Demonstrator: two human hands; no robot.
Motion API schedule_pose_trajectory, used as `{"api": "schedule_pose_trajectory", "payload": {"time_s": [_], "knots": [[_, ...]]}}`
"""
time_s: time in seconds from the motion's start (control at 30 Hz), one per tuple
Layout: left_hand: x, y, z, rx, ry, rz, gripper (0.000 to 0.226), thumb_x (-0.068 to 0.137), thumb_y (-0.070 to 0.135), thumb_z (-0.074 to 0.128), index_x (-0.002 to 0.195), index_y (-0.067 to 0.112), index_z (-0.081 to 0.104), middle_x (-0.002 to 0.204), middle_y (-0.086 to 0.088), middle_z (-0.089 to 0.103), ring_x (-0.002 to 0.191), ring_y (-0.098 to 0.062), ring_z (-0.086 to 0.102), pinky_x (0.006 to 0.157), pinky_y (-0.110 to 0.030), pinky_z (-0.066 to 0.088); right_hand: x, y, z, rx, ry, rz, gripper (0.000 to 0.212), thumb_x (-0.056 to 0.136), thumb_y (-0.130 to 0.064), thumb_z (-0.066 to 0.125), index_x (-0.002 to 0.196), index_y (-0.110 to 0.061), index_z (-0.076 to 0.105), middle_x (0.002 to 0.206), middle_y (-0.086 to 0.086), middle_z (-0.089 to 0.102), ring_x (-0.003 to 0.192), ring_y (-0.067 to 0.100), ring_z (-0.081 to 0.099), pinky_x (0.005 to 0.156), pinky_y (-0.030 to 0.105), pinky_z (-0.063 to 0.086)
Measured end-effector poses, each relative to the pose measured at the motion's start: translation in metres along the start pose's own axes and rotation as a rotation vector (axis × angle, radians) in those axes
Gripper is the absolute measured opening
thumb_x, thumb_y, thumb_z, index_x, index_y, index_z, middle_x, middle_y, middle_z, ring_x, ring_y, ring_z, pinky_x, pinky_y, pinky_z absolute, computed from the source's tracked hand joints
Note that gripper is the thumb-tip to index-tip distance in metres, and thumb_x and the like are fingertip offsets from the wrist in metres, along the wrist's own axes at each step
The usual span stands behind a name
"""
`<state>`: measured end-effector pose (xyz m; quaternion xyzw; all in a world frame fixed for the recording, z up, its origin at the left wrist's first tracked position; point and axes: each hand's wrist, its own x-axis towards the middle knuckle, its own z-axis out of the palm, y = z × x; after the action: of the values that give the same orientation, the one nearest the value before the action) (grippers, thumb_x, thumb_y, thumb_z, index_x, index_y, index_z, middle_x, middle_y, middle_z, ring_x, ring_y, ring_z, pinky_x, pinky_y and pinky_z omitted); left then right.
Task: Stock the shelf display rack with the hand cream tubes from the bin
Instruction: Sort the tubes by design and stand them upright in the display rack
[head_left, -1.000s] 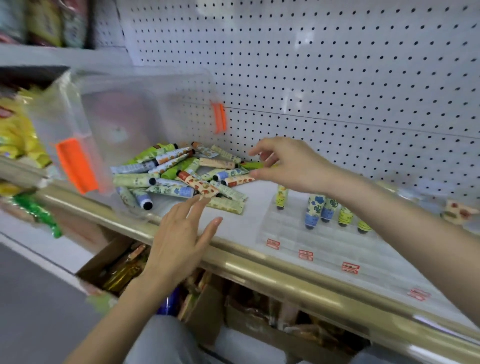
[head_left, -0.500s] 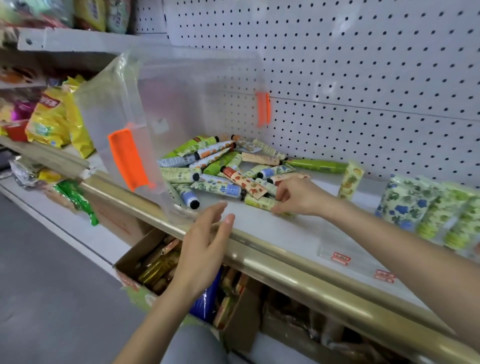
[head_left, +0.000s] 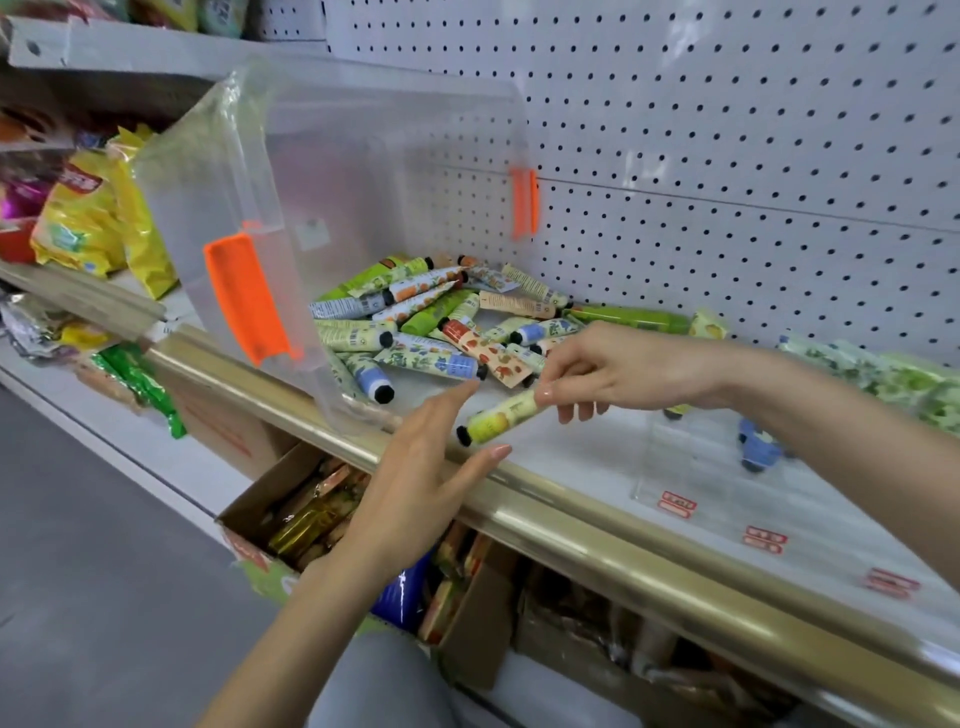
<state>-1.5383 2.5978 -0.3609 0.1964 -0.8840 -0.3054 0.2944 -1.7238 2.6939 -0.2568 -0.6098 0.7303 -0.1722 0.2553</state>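
Note:
A clear plastic bin (head_left: 270, 171) with orange clips lies tipped on its side on the shelf. Several hand cream tubes (head_left: 431, 332) spill from its mouth in a loose pile. My right hand (head_left: 618, 371) pinches the flat end of a pale green and yellow tube (head_left: 501, 418) with a black cap, held just above the shelf in front of the pile. My left hand (head_left: 421, 478) hovers open below that tube, fingers straight, not touching it. At the right sits the clear display rack (head_left: 691, 467), with a few tubes standing in it (head_left: 758, 447).
A brass-coloured rail (head_left: 597, 540) runs along the shelf's front edge. White pegboard (head_left: 727, 130) backs the shelf. Yellow snack bags (head_left: 98, 218) fill the shelf to the left. Open cardboard boxes of goods (head_left: 332, 514) stand below the rail.
My right hand has lifted a green and yellow tube out of the pile and drawn it toward the shelf front. My left hand has risen slightly toward it. The view has shifted a little left.

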Motion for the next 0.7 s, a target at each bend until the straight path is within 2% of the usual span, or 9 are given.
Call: {"api": "schedule_pose_trajectory", "payload": {"time_s": [0.07, 0.13, 0.23, 0.33, 0.4, 0.5, 0.6, 0.63, 0.7], "knots": [[0.000, 0.002, 0.002, 0.000, -0.016, 0.025, 0.054, 0.082, 0.065, 0.042, 0.127, 0.036, 0.048, 0.109, 0.024, 0.055, 0.098, 0.011, 0.050, 0.084, -0.013, 0.042, -0.001, -0.009, 0.002, 0.033, -0.032, -0.043, 0.030, 0.090, -0.038, 0.057, 0.090, -0.011, 0.070, 0.072, -0.005, 0.069, 0.063, 0.001, 0.060, 0.058, 0.014, 0.048], [-0.003, 0.004, 0.002, -0.012, 0.029, 0.026, 0.043, 0.083, 0.064, 0.040, 0.110, 0.033, 0.053, 0.082, 0.010, 0.062, 0.072, -0.005, 0.056, 0.065, -0.035, 0.049, 0.000, -0.016, 0.003, 0.077, -0.043, -0.071, 0.040, 0.085, -0.048, 0.056, 0.090, -0.011, 0.071, 0.075, -0.002, 0.071, 0.066, 0.003, 0.061, 0.060, 0.015, 0.049], [-0.010, 0.006, 0.002, -0.139, 0.148, -0.007, 0.033, 0.086, 0.059, 0.041, 0.100, 0.032, 0.051, 0.066, -0.001, 0.061, 0.054, -0.017, 0.056, 0.051, -0.045, 0.049, 0.010, -0.014, -0.005, 0.285, 0.071, -0.063, 0.056, 0.078, -0.061, 0.049, 0.094, -0.014, 0.072, 0.083, 0.001, 0.074, 0.072, 0.007, 0.066, 0.065, 0.019, 0.052], [-0.016, 0.008, 0.000, -0.372, 0.208, -0.106, 0.018, 0.092, 0.051, 0.045, 0.098, 0.036, 0.053, 0.065, -0.002, 0.056, 0.050, -0.015, 0.050, 0.050, -0.043, 0.046, 0.032, 0.004, -0.007, 0.455, 0.343, 0.048, 0.043, 0.090, -0.049, 0.051, 0.095, -0.011, 0.070, 0.088, 0.003, 0.072, 0.082, 0.015, 0.066, 0.080, 0.031, 0.054], [-0.019, 0.005, -0.001, -0.403, 0.212, -0.142, 0.018, 0.089, 0.048, 0.046, 0.097, 0.034, 0.055, 0.067, -0.003, 0.054, 0.055, -0.019, 0.050, 0.054, -0.043, 0.044, 0.049, 0.015, 0.005, 0.320, 0.445, 0.087, 0.022, 0.091, -0.036, 0.058, 0.093, -0.017, 0.069, 0.090, -0.002, 0.068, 0.086, 0.014, 0.063, 0.080, 0.029, 0.052], [-0.022, -0.001, 0.000, -0.398, 0.230, -0.179, 0.030, 0.088, 0.050, 0.046, 0.092, 0.023, 0.059, 0.077, -0.009, 0.057, 0.069, -0.026, 0.051, 0.059, -0.039, 0.042, 0.069, 0.023, 0.024, 0.171, 0.458, 0.126, 0.017, 0.085, -0.029, 0.068, 0.095, -0.015, 0.071, 0.093, -0.001, 0.069, 0.083, 0.010, 0.061, 0.077, 0.024, 0.048], [-0.020, -0.007, 0.002, -0.455, 0.261, -0.212, 0.034, 0.088, 0.052, 0.044, 0.084, 0.022, 0.059, 0.072, -0.006, 0.052, 0.066, -0.021, 0.046, 0.062, -0.033, 0.038, 0.081, 0.026, 0.034, 0.203, 0.505, 0.181, 0.022, 0.078, -0.029, 0.075, 0.092, -0.014, 0.068, 0.074, -0.005, 0.065, 0.066, 0.003, 0.057, 0.058, 0.014, 0.042], [-0.018, -0.008, 0.003, -0.477, 0.274, -0.212, 0.034, 0.089, 0.053, 0.043, 0.081, 0.023, 0.057, 0.069, -0.003, 0.048, 0.064, -0.016, 0.043, 0.062, -0.032, 0.036, 0.084, 0.027, 0.035, 0.198, 0.514, 0.199, 0.023, 0.076, -0.028, 0.078, 0.090, -0.013, 0.067, 0.070, -0.007, 0.061, 0.064, 0.005, 0.056, 0.057, 0.016, 0.041], [-0.011, -0.008, 0.007, -0.527, 0.308, -0.210, 0.035, 0.091, 0.050, 0.041, 0.082, 0.021, 0.058, 0.071, -0.005, 0.046, 0.066, -0.009, 0.041, 0.063, -0.030, 0.034, 0.089, 0.029, 0.036, 0.195, 0.504, 0.229, 0.018, 0.074, -0.025, 0.080, 0.081, -0.014, 0.067, 0.068, -0.007, 0.059, 0.071, 0.012, 0.056, 0.065, 0.026, 0.045]]}}
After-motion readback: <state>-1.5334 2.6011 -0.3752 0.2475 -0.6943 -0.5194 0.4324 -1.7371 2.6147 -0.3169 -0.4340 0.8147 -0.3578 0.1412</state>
